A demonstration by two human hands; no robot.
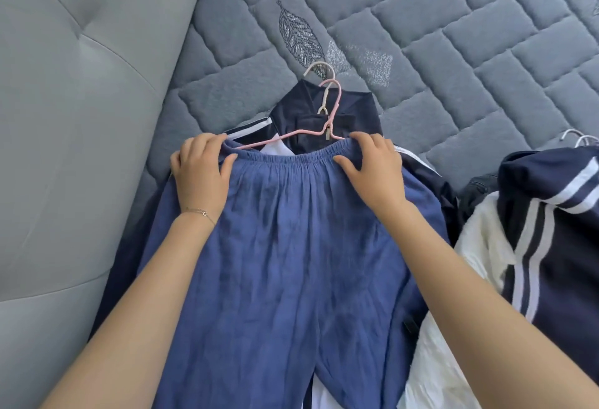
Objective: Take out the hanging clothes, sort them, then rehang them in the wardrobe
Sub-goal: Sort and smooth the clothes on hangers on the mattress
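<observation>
Progress stands at the sorting stage, in my judgement: garments are out of the wardrobe and lie on a bed, with none rehung. At centre left, the left grip (201, 170) has its fingers curled over the left end of the elastic waistband of the blue trousers (275, 246), thumb on the cloth, holding it. The trousers lie flat across a navy jacket (359, 107) with white stripes, their legs running to the lower edge. A pink hanger (336, 107) shows just above the waistband; whether it carries the trousers cannot be told. Its hook overlaps a cream hanger (319, 63) beneath. The right grip (372, 170) holds the right end of the waistband likewise. At the right edge lies a second pile (551, 262) of navy-and-white clothing, with pale hanger hooks (580, 139) at its top. Remaining: completing the sort, and all rehanging. No wardrobe is in view.

Surface: a padded grey headboard (81, 116) fills the left of the frame; right of it lies a quilted grey-blue mattress (453, 35) with a stitched leaf motif (299, 35).
</observation>
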